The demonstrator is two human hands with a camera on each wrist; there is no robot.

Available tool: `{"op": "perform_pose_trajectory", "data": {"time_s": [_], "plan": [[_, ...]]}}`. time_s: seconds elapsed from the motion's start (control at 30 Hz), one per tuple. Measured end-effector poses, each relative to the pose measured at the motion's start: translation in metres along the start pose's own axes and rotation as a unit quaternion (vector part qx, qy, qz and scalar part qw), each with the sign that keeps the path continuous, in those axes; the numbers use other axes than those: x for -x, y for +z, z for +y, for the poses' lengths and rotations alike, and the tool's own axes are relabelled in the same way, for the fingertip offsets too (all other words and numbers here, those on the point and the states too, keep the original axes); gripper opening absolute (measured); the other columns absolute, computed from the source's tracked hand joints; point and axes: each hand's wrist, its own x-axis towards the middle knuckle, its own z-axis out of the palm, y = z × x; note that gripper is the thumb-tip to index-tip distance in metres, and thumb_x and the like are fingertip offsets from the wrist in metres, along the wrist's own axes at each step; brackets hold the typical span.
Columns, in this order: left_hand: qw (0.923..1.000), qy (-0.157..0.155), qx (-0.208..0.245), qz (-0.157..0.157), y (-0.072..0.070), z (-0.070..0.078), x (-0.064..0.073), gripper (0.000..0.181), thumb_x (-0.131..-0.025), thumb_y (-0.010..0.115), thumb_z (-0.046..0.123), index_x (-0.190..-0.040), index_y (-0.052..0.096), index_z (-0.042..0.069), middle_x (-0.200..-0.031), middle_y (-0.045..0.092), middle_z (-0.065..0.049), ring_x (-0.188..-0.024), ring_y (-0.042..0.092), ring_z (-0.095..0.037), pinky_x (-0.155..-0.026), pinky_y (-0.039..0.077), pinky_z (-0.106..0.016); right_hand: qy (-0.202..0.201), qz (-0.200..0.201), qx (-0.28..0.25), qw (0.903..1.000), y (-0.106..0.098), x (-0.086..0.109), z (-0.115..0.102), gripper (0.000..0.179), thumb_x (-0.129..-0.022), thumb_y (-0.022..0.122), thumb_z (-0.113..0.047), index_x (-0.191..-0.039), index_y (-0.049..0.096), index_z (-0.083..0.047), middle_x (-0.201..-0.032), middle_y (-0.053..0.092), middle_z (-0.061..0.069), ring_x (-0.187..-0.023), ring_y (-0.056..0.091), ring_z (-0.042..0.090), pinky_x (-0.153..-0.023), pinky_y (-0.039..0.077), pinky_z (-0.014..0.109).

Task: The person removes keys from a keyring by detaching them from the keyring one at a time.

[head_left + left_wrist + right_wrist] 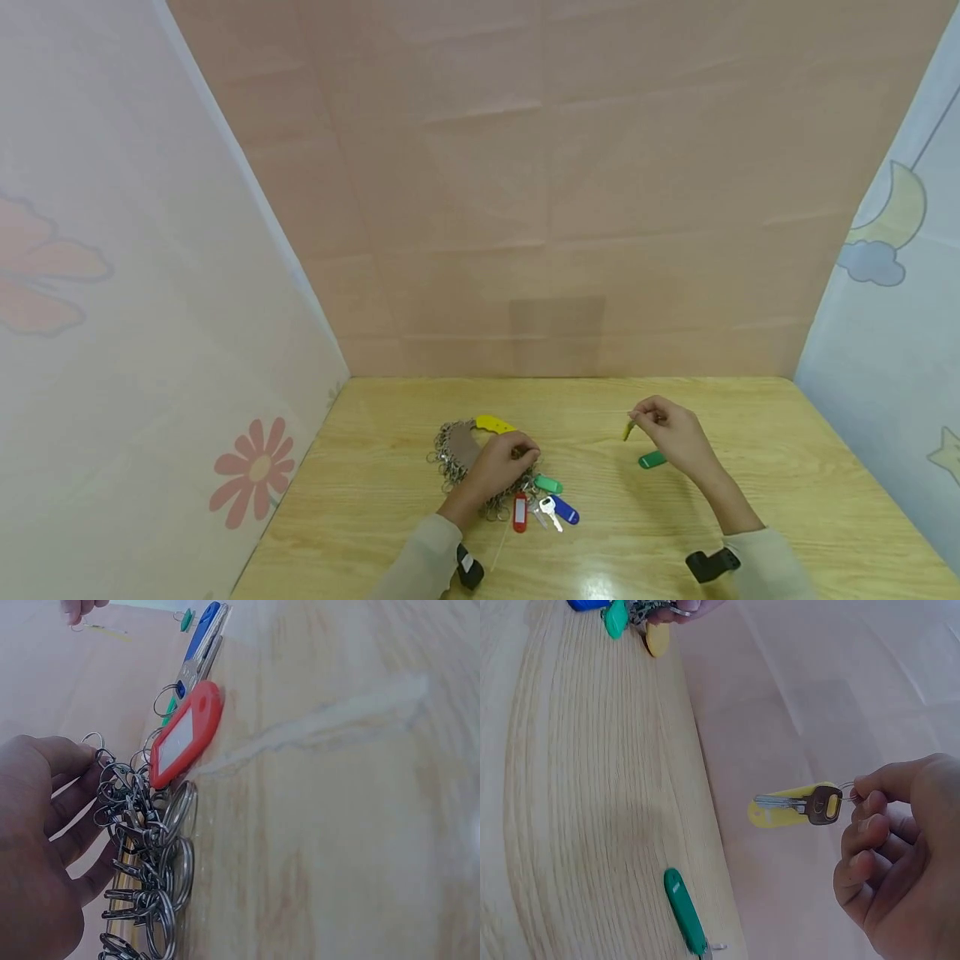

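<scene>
My right hand is raised off the table, pinching a small wire key ring between thumb and fingertips. From that ring hang a dark-headed key and a yellow key tag. On the left, my left hand pinches a metal ring at the edge of a curved brown holder fringed with several clasps and rings. The holder has a yellow end piece. Beside my left hand lie a red tag, a light green tag, a blue tag and a silver key.
A dark green key tag with a ring lies on the wooden table under my right hand. Patterned fabric walls stand at both sides, and a pinkish-brown backdrop rises behind the table.
</scene>
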Motion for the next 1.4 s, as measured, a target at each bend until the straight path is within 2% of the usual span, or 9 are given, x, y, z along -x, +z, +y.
{"op": "perform_pose_trajectory", "data": {"time_s": [0.2,0.33,0.6,0.73,0.87,0.97,1.13,1.4], "plan": [[1.0000,-0.002,-0.007,0.000,0.000,0.000,0.000,0.012,-0.105,0.071,0.026,-0.107,0.079,0.018,-0.103,0.077,0.006,-0.090,0.062,0.002,-0.081,0.055,-0.022,0.009,0.007,0.014,0.9998,-0.012,0.003,0.008,0.027,-0.110,0.062,-0.028,-0.115,0.070,-0.003,-0.088,0.066,0.007,-0.068,0.051,0.008,-0.060,0.046,0.026],[1.0000,0.003,-0.008,0.002,0.000,-0.001,0.000,0.012,-0.105,0.071,0.027,-0.107,0.079,0.019,-0.103,0.077,0.007,-0.090,0.063,0.002,-0.081,0.055,-0.022,0.015,0.017,0.038,0.9990,-0.018,0.004,0.017,0.027,-0.110,0.062,-0.029,-0.113,0.071,-0.004,-0.092,0.069,0.010,-0.073,0.053,0.006,-0.065,0.046,0.025],[0.9999,0.009,-0.006,0.003,0.001,-0.004,0.001,0.014,-0.105,0.071,0.027,-0.108,0.080,0.016,-0.103,0.077,0.007,-0.092,0.065,0.001,-0.082,0.056,-0.022,0.035,0.021,0.063,0.9972,-0.026,0.007,0.034,0.031,-0.110,0.062,-0.031,-0.112,0.071,-0.002,-0.096,0.073,0.013,-0.080,0.060,0.011,-0.065,0.048,0.025],[0.9999,0.011,-0.008,0.004,0.002,-0.004,0.001,0.013,-0.105,0.070,0.026,-0.107,0.080,0.017,-0.104,0.077,0.007,-0.092,0.065,0.001,-0.083,0.057,-0.022,0.034,0.030,0.073,0.9963,-0.028,0.009,0.043,0.029,-0.109,0.062,-0.029,-0.111,0.072,-0.002,-0.100,0.075,0.016,-0.083,0.063,0.009,-0.066,0.049,0.025],[0.9999,0.011,-0.011,0.004,0.002,-0.005,0.000,0.012,-0.105,0.071,0.026,-0.107,0.079,0.019,-0.103,0.077,0.007,-0.092,0.065,0.001,-0.082,0.057,-0.022,0.035,0.038,0.076,0.9957,-0.028,0.010,0.051,0.029,-0.109,0.062,-0.028,-0.111,0.071,0.000,-0.098,0.075,0.016,-0.078,0.060,0.009,-0.062,0.048,0.025],[0.9999,0.007,-0.012,0.003,0.003,-0.006,0.000,0.012,-0.105,0.071,0.027,-0.106,0.079,0.019,-0.103,0.077,0.007,-0.092,0.065,0.001,-0.082,0.056,-0.022,0.047,0.035,0.080,0.9951,-0.027,0.010,0.055,0.031,-0.109,0.062,-0.029,-0.111,0.070,0.001,-0.096,0.074,0.015,-0.076,0.060,0.011,-0.061,0.047,0.026],[0.9999,0.001,-0.011,0.001,0.003,-0.007,-0.001,0.012,-0.105,0.071,0.028,-0.107,0.080,0.020,-0.104,0.077,0.007,-0.092,0.065,0.001,-0.083,0.057,-0.023,0.067,0.021,0.090,0.9935,-0.025,0.012,0.060,0.031,-0.109,0.061,-0.028,-0.112,0.070,0.002,-0.097,0.075,0.013,-0.082,0.065,0.018,-0.063,0.048,0.028],[1.0000,-0.002,-0.008,0.001,0.003,-0.005,0.000,0.012,-0.105,0.071,0.028,-0.107,0.080,0.020,-0.103,0.077,0.008,-0.092,0.065,0.002,-0.083,0.057,-0.022,0.084,0.003,0.082,0.9931,-0.017,0.019,0.065,0.032,-0.109,0.059,-0.028,-0.114,0.068,0.002,-0.093,0.071,0.010,-0.065,0.051,0.011,-0.053,0.040,0.027]]}}
